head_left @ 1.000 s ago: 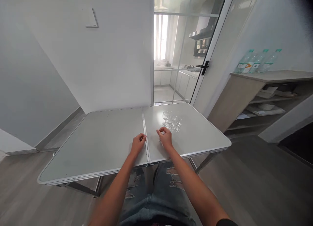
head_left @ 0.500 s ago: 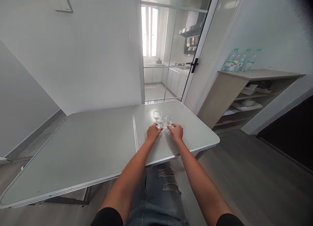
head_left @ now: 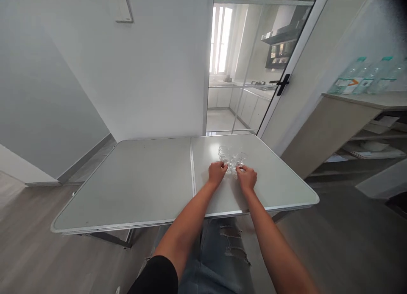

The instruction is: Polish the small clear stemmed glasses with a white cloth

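Several clear stemmed wine glasses (head_left: 223,152) stand close together on the right part of the table. They overlap, and their edges are hard to tell apart. My left hand (head_left: 218,174) is at the near left of the cluster, thumb and fingers pinched on a glass. On the near right, my right hand (head_left: 247,177) pinches another wine glass (head_left: 241,157) in the same way. Just which part of each glass lies between the fingers is hidden. A small gap with clear glass in it separates the two hands.
The pale folding table (head_left: 143,183) has a metal rim and a centre seam (head_left: 192,166). Behind it are a white wall and a glazed door (head_left: 235,94) with a black handle (head_left: 282,84). To the right, plastic bottles (head_left: 349,78) stand on a wooden shelf unit (head_left: 337,124).
The view has swung left, so the table, door and shelf unit sit further right in the picture. My hands stay at the wine glasses, with the fingers drawn closer together.
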A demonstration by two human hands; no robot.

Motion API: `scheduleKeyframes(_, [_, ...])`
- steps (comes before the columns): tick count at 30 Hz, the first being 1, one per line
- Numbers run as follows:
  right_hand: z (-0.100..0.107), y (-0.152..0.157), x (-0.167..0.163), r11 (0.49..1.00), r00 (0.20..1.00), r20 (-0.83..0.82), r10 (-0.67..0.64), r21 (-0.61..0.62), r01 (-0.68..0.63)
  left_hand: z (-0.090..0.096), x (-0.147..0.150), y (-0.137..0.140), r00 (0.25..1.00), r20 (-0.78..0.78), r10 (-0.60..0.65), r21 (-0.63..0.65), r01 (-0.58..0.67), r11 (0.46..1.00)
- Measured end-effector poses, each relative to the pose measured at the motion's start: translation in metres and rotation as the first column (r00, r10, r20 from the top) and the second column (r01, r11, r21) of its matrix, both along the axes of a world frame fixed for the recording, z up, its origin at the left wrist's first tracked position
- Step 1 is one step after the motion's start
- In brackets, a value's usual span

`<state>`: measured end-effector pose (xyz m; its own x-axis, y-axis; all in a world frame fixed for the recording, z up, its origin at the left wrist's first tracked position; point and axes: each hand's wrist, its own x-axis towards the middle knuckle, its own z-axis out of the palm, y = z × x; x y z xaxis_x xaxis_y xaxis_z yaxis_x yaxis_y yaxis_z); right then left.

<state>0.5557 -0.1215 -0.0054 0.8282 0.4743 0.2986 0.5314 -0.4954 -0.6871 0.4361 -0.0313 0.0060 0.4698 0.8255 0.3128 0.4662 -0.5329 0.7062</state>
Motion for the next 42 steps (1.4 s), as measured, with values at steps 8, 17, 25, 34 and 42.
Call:
scheduleKeyframes(8, [0.021, 0.044, -0.103, 0.943, 0.957, -0.027, 0.288, 0.181, -0.278, 0.026, -0.164, 0.077, 0.962, 0.083, 0.258, 0.134, -0.268, 0.954])
scheduleKeyframes(17, [0.023, 0.167, -0.268, 0.786, 0.775, -0.133, 0.618, 0.133, -0.604, 0.018, -0.343, 0.140, 0.792, -0.037, 0.610, 0.108, -0.603, 0.790])
scheduleKeyframes(25, [0.014, 0.214, -0.336, 0.741, 0.723, -0.178, 0.668, 0.069, -0.668, 0.000, -0.388, 0.152, 0.724, -0.110, 0.681, 0.144, -0.666, 0.732])
scheduleKeyframes(34, [0.005, 0.223, -0.363, 0.714, 0.701, -0.190, 0.688, 0.001, -0.700, -0.019, -0.404, 0.148, 0.714, -0.145, 0.685, 0.134, -0.672, 0.728])
scheduleKeyframes(42, [0.010, 0.223, -0.361, 0.722, 0.700, -0.239, 0.672, 0.005, -0.692, -0.007, -0.394, 0.145, 0.662, -0.228, 0.714, 0.150, -0.701, 0.697])
